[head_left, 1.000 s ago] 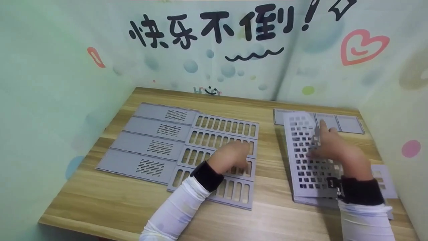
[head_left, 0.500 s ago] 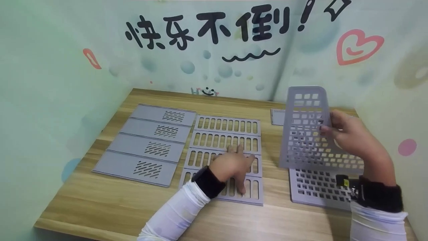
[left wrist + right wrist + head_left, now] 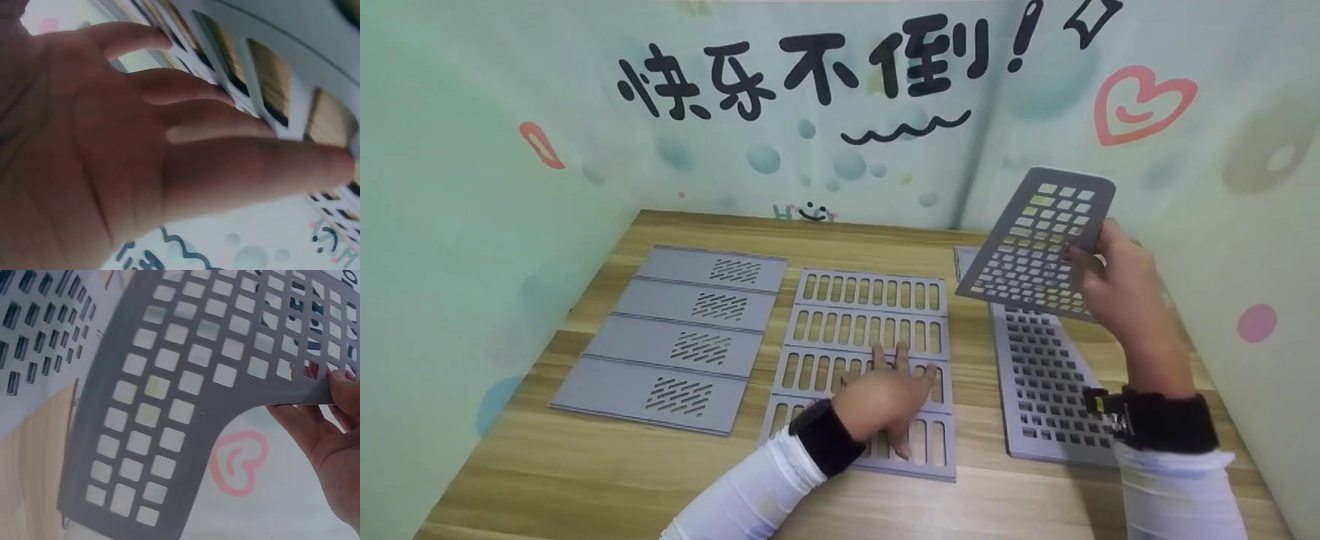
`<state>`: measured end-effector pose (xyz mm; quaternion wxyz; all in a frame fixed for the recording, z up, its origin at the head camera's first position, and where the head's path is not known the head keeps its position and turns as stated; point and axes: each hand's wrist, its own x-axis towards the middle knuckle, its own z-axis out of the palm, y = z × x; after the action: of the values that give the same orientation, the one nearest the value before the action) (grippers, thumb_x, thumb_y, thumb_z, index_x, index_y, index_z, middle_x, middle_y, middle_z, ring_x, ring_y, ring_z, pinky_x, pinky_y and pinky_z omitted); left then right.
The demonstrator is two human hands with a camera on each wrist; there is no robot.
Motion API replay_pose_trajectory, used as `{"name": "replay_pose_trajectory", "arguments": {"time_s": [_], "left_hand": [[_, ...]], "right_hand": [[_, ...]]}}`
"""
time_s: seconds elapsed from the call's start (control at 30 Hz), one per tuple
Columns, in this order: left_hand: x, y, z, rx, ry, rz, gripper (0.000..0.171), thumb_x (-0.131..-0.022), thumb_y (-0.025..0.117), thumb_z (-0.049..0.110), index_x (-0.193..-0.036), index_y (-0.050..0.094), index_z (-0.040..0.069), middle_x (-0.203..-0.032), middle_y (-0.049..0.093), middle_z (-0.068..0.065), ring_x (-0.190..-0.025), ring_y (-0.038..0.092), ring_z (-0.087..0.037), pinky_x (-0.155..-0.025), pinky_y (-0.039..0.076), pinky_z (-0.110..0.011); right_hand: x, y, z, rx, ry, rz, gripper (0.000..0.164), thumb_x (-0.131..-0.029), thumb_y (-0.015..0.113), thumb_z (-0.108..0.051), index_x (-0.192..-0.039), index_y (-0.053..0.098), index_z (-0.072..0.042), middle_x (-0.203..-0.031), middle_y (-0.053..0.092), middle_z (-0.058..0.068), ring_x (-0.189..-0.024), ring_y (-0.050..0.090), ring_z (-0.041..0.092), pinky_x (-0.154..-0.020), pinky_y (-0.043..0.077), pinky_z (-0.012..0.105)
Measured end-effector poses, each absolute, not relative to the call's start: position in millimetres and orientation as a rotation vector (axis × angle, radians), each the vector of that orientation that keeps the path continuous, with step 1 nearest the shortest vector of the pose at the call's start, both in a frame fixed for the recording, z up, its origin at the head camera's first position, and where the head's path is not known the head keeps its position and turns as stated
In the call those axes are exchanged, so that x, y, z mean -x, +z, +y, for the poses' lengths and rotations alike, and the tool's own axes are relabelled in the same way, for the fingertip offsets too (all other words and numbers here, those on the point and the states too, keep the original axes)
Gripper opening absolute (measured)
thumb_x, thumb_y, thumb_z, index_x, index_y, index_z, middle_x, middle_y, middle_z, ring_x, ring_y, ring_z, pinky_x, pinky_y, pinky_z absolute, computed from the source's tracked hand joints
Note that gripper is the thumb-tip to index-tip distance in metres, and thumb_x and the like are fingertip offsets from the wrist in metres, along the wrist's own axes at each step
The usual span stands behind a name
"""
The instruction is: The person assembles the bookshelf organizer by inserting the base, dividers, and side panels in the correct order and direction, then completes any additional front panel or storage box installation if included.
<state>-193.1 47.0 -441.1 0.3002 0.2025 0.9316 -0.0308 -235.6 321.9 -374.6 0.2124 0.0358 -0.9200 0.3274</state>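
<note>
- The right hand pinches a thin grey panel with square holes, tilted above a similar grey panel lying on the wood-grain bench.
- The left hand, fingers straight and spread, touches flat grey boards with long rounded slots.

I count one left hand, one right hand, four strips with slanted slits, four strips with long slots, one lifted perforated plate, at least one lower perforated plate, and one half-hidden panel
</note>
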Motion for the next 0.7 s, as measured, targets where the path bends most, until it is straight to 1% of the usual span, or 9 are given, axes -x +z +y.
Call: {"name": "replay_pose_trajectory", "arguments": {"time_s": [0.07,0.17,0.23,0.33,0.5,0.6,0.7], "left_hand": [[191.0,-443.6,46.0,-0.539,-0.066,2.462,0.139,-0.064,0.098,0.04,-0.171,0.01,0.041,-0.18,-0.009,-0.014,-0.164,-0.006,-0.051,-0.114,0.027,-0.087],[190.8,-445.1,46.9,-0.541,-0.062,2.451,0.14,-0.064,0.098,0.041,-0.171,0.008,0.042,-0.18,-0.01,-0.014,-0.164,-0.007,-0.051,-0.114,0.027,-0.086],[191.1,-444.8,48.1,-0.547,-0.066,2.444,0.14,-0.063,0.097,0.041,-0.171,0.008,0.042,-0.18,-0.011,-0.014,-0.164,-0.008,-0.051,-0.114,0.026,-0.087],[191.0,-443.0,48.9,-0.546,-0.068,2.442,0.14,-0.063,0.097,0.043,-0.171,0.007,0.043,-0.18,-0.012,-0.013,-0.164,-0.008,-0.05,-0.115,0.025,-0.087],[189.4,-442.6,48.6,-0.531,-0.052,2.438,0.141,-0.063,0.097,0.041,-0.17,0.006,0.045,-0.18,-0.013,-0.011,-0.164,-0.01,-0.048,-0.116,0.023,-0.087],[190.0,-441.9,46.7,-0.527,-0.046,2.436,0.14,-0.062,0.097,0.04,-0.17,0.008,0.045,-0.18,-0.012,-0.011,-0.165,-0.009,-0.048,-0.116,0.023,-0.087],[192.8,-440.6,43.9,-0.522,-0.034,2.448,0.14,-0.062,0.097,0.039,-0.17,0.009,0.046,-0.181,-0.011,-0.01,-0.165,-0.008,-0.047,-0.117,0.023,-0.086]], "right_hand": [[249.4,-377.6,326.3,-0.109,0.897,-2.544,0.025,-0.108,0.052,-0.001,-0.131,0.054,0.006,-0.129,0.07,0.033,-0.124,0.067,0.051,-0.103,0.053,0.068],[275.0,-379.8,339.1,-0.11,0.907,-2.587,0.026,-0.11,0.049,-0.003,-0.134,0.05,0.006,-0.13,0.069,0.034,-0.127,0.065,0.051,-0.107,0.05,0.068],[290.9,-380.3,348.3,-0.095,0.921,-2.642,0.03,-0.111,0.047,-0.006,-0.139,0.047,0.004,-0.134,0.067,0.033,-0.131,0.063,0.051,-0.111,0.048,0.068],[309.2,-381.0,357.7,-0.068,0.956,-2.747,0.033,-0.112,0.044,-0.009,-0.142,0.043,0.003,-0.141,0.063,0.033,-0.137,0.058,0.051,-0.112,0.047,0.068],[326.1,-387.4,356.2,-0.067,0.985,-2.836,0.032,-0.111,0.045,-0.007,-0.143,0.042,0.001,-0.144,0.06,0.031,-0.142,0.053,0.051,-0.111,0.047,0.069],[332.4,-391.3,351.0,-0.091,0.991,-2.816,0.031,-0.111,0.045,-0.005,-0.141,0.044,0.002,-0.141,0.062,0.031,-0.14,0.055,0.051,-0.112,0.048,0.068],[337.1,-390.7,346.3,-0.117,0.979,-2.79,0.028,-0.111,0.045,-0.006,-0.137,0.045,0.003,-0.137,0.063,0.031,-0.136,0.058,0.051,-0.107,0.05,0.066]]}}
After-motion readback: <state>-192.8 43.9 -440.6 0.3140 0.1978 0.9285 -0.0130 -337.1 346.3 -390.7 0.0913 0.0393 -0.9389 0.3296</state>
